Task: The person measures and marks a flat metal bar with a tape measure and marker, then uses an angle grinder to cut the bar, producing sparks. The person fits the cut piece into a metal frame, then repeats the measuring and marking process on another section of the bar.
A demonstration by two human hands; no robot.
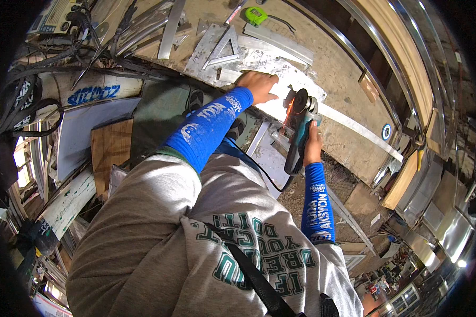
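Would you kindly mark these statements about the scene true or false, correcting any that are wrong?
1. The right hand holds the angle grinder. True.
2. The tape measure is red. False: it is bright green.
3. Orange sparks show beside the disc. True.
4. The left hand is on the angle grinder. False: it is apart from the angle grinder.
5. Both forearms wear blue sleeves. True.

Right fingers [314, 130] grip sparking grinder [299, 145] — exact contact unclear
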